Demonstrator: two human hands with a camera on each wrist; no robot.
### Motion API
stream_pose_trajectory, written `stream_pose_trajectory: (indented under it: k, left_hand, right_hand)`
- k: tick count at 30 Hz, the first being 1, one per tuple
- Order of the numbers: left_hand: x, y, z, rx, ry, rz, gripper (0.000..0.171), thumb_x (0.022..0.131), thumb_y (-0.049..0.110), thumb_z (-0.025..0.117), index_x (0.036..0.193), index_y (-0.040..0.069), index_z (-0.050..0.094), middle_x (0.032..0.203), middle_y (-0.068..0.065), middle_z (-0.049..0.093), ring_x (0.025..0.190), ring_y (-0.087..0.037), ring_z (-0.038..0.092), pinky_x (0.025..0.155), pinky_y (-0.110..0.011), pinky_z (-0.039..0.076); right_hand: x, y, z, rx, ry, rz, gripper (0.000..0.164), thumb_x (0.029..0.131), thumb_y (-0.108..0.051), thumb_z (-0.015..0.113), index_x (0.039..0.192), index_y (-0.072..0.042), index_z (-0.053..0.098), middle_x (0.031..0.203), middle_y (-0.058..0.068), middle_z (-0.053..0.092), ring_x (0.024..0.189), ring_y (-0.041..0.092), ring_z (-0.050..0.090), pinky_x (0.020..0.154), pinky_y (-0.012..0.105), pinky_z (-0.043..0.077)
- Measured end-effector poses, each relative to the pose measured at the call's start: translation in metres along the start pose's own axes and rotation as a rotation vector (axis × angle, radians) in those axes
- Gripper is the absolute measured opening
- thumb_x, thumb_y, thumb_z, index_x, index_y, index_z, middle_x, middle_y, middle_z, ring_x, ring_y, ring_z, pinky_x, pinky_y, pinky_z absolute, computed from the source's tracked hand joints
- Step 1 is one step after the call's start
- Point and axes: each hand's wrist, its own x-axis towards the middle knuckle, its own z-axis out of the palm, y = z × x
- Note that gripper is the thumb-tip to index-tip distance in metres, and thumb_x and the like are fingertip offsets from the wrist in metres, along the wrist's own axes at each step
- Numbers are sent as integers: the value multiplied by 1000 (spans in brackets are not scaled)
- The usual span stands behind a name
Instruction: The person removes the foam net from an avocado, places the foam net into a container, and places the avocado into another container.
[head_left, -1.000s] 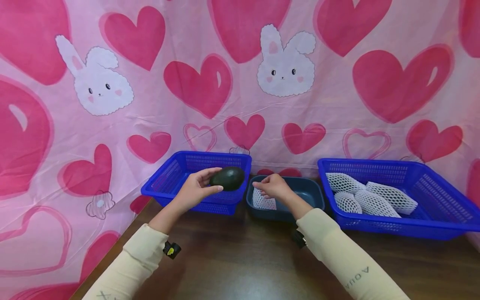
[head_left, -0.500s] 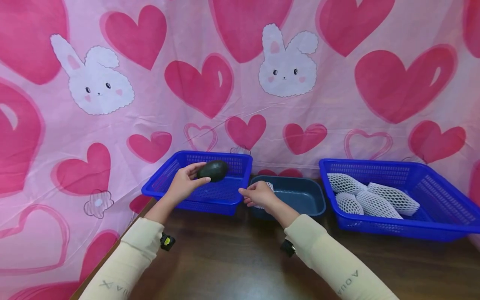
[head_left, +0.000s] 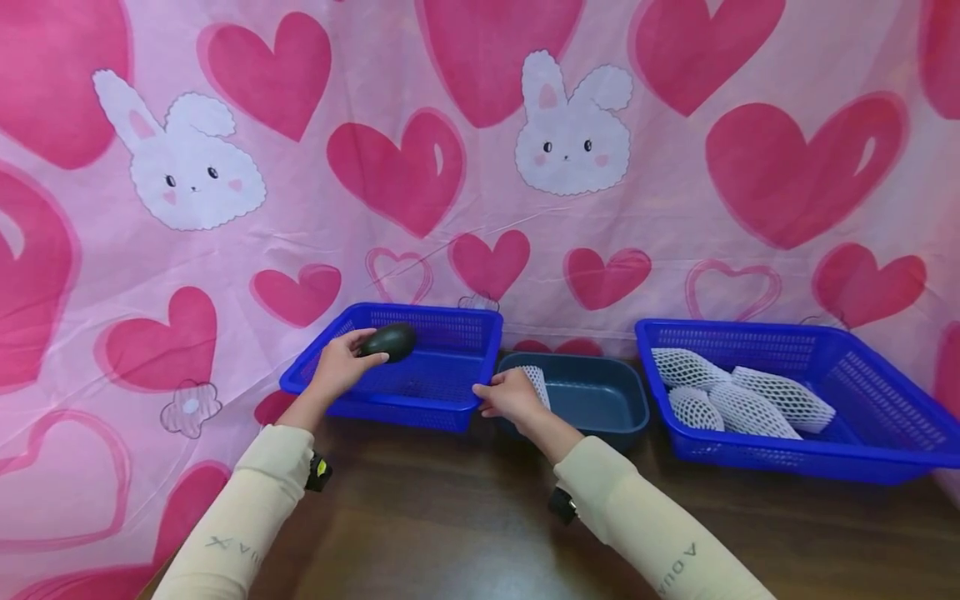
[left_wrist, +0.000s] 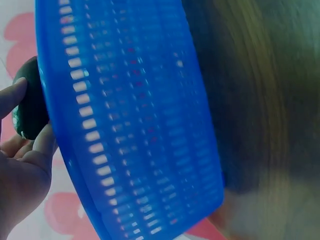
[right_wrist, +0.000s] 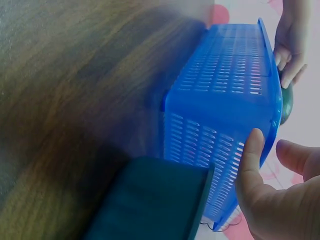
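My left hand point(head_left: 339, 364) holds a dark green avocado point(head_left: 390, 342) above the left blue basket point(head_left: 491, 354), fingers and thumb around its near end. The left wrist view shows the avocado point(left_wrist: 31, 102) partly hidden behind the basket rim. My right hand point(head_left: 513, 393) is at the basket's front right corner, thumb and index finger apart with nothing seen between them but the rim behind. In the right wrist view, the index finger point(right_wrist: 250, 160) overlaps the perforated wall. Beneath the right hand, a white foam net sleeve point(head_left: 538, 383) lies in the dark tray point(head_left: 600, 398), partly hidden.
A larger blue basket point(head_left: 757, 454) stands at the right, holding several items in white foam nets point(head_left: 753, 408). Everything rests on a dark brown wooden table point(head_left: 450, 517). A pink cloth point(head_left: 480, 175) with hearts and rabbits hangs right behind.
My left hand has carried the avocado left and slightly down, over the left basket. The right hand has moved left from over the dark tray to the basket's corner.
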Motion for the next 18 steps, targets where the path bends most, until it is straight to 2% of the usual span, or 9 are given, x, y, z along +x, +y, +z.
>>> stream_pose_trajectory:
  k: [10,18]
  left_hand:
    - [9,-16,-11,206,8,-38,56,86,17,74,130,-9,53,124,-29,58,113,-42,57,93,-51,45]
    - [15,-25,-13,396,-15,-110,56,81,17,75,123,-14,56,119,-34,58,112,-48,52,93,-55,42]
  right_hand:
    - [-2,0,2,68,-9,12,23,92,-3,65,105,15,64,85,18,69,60,17,65,65,29,57]
    - [-1,0,3,67,2,38,23,92,-4,65,106,13,64,86,17,69,62,17,66,66,28,56]
